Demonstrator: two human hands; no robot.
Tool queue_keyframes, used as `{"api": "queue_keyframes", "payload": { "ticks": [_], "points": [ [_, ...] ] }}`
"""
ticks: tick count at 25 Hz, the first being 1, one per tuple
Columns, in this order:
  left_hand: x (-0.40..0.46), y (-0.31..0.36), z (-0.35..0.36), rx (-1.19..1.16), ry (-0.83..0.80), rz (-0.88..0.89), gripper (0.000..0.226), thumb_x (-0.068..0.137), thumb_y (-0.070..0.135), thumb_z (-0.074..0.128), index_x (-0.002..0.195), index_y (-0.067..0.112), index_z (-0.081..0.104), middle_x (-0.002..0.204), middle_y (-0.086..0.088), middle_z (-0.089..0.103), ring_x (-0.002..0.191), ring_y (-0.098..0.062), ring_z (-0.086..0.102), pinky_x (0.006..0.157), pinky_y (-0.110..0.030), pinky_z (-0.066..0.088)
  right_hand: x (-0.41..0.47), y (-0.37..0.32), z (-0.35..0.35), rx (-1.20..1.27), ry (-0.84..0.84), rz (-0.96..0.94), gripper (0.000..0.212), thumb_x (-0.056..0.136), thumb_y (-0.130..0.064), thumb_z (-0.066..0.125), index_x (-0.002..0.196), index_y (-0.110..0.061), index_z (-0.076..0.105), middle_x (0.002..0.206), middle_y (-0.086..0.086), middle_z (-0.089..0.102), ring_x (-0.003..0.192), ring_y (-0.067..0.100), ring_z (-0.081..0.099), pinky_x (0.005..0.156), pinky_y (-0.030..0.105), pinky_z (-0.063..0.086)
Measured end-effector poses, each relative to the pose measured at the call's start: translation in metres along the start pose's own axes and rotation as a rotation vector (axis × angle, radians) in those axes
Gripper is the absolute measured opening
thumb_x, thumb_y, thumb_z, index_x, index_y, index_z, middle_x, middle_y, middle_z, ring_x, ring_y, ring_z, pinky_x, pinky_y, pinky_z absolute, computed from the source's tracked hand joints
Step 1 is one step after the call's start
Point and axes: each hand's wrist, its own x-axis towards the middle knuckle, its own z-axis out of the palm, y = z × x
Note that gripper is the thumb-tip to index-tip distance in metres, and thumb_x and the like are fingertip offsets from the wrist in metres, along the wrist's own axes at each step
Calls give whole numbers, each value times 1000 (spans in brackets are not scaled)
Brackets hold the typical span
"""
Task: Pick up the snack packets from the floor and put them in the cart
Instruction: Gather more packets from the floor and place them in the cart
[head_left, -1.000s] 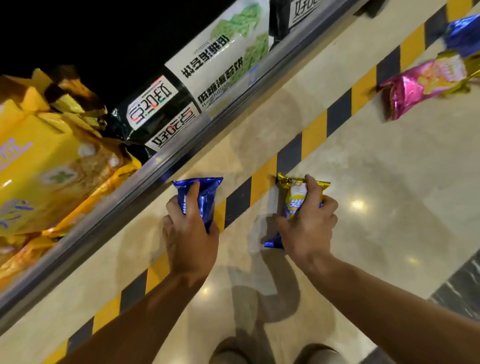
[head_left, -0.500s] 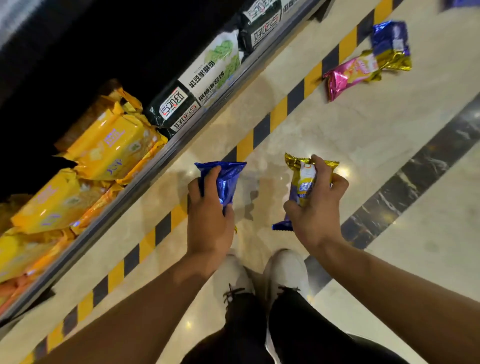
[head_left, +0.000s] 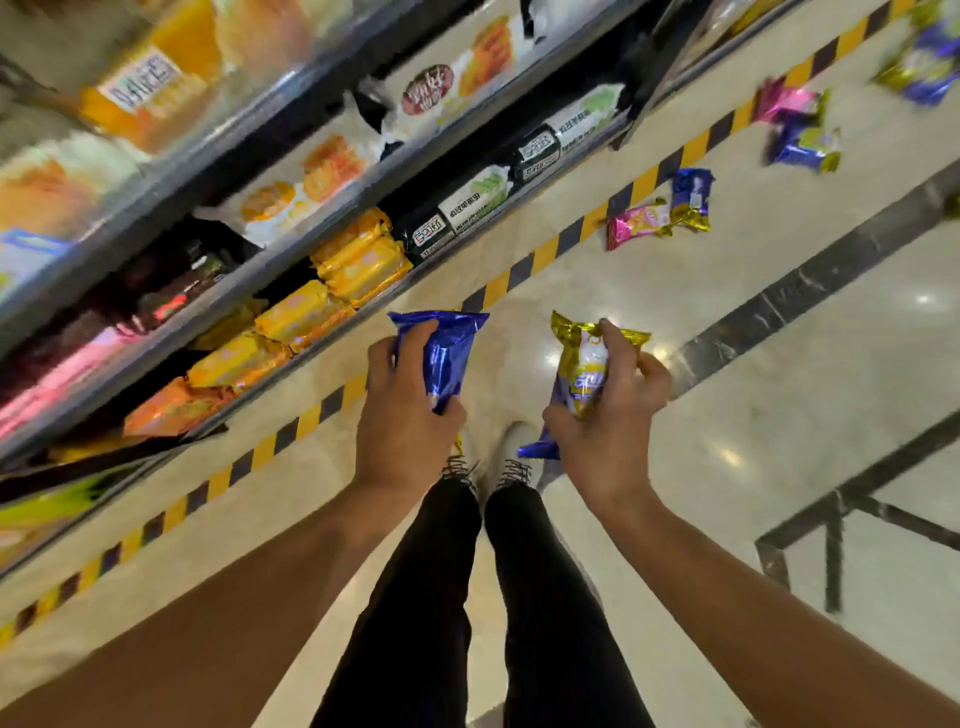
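My left hand (head_left: 402, 415) grips a shiny blue snack packet (head_left: 447, 348), held well above the floor. My right hand (head_left: 608, 421) grips a gold and blue snack packet (head_left: 584, 364) at the same height. Farther along the floor lie a pink packet (head_left: 636, 223) and a blue and gold packet (head_left: 690, 195) touching it. Beyond them lies another pink packet (head_left: 784, 101), a blue one (head_left: 802, 145) and a blurred blue and gold one (head_left: 927, 67). No cart is recognisable, apart from a dark metal frame (head_left: 836, 519) at the right.
A store shelf rack (head_left: 291, 291) full of yellow, orange, black and white packets runs along the left. A yellow and black striped line (head_left: 540, 254) marks the floor beside it. My legs and white shoes (head_left: 511, 467) stand below my hands on the glossy tiled floor.
I have stood up: both hands lifted their packets off the floor, and the view rose, showing upper shelves and more packets farther along the floor.
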Motion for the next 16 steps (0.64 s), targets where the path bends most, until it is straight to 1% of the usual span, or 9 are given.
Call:
{"api": "queue_keyframes", "payload": {
  "ticks": [2, 3, 5, 6, 7, 10, 12, 14, 16],
  "points": [
    [-20, 22, -44, -36, 34, -34, 81, 79, 10, 78, 146, 29, 36, 140, -2, 35, 121, -22, 51, 90, -36, 57, -18, -38, -21, -7, -33, -34, 89, 76, 3, 75, 149, -24, 32, 145, 12, 19, 95, -13, 30, 71, -11, 28],
    [-31, 34, -69, -42, 53, -49, 81, 79, 11, 78, 146, 29, 36, 141, -2, 35, 121, -20, 50, 91, -36, 56, -27, -59, -34, -14, -56, -54, 89, 76, 1, 75, 150, -26, 32, 145, 10, 18, 103, -7, 32, 69, -10, 30],
    [-56, 55, -115, -44, 82, -55, 82, 78, 10, 78, 146, 30, 36, 142, -2, 35, 115, -11, 48, 87, -30, 54, -49, -95, -58, -13, -63, -96, 88, 77, -2, 75, 150, -28, 32, 147, 9, 17, 117, 15, 42, 68, -8, 35],
    [-69, 65, -136, -50, 98, -49, 82, 78, 9, 78, 146, 30, 37, 141, -2, 36, 109, -6, 45, 83, -25, 52, -60, -112, -70, -9, -50, -121, 87, 78, -3, 75, 150, -28, 33, 147, 9, 17, 119, 21, 45, 70, -8, 36],
    [-80, 74, -156, -61, 116, -44, 82, 78, 9, 78, 146, 30, 37, 140, -1, 36, 106, -2, 42, 80, -22, 49, -71, -128, -81, -3, -37, -151, 86, 78, -4, 75, 149, -28, 34, 147, 9, 17, 119, 21, 46, 73, -8, 35],
    [-110, 97, -201, -118, 178, -63, 82, 80, 9, 76, 147, 30, 36, 140, 1, 35, 101, 5, 39, 78, -9, 43, -101, -168, -109, 23, -45, -208, 82, 79, 0, 72, 149, -25, 36, 145, 10, 18, 109, 16, 48, 72, -7, 34],
    [-128, 108, -219, -181, 219, -76, 83, 80, 7, 76, 148, 29, 35, 139, 2, 34, 97, 14, 40, 74, 3, 38, -120, -188, -122, 53, -48, -217, 83, 79, 3, 72, 147, -27, 37, 144, 10, 20, 103, 11, 51, 71, -7, 35],
    [-144, 115, -237, -250, 289, -98, 85, 79, 7, 78, 149, 30, 34, 138, 2, 35, 102, 28, 36, 76, 7, 34, -137, -207, -128, 91, -44, -254, 84, 78, 5, 72, 145, -31, 36, 144, 9, 24, 99, -3, 49, 70, -7, 35],
    [-162, 115, -251, -279, 356, -132, 86, 79, 9, 79, 148, 31, 33, 136, 2, 35, 103, 33, 32, 76, 8, 33, -152, -224, -125, 108, -109, -304, 84, 78, 6, 72, 145, -30, 36, 140, 8, 29, 97, -21, 44, 69, -6, 35]
  ]
}}
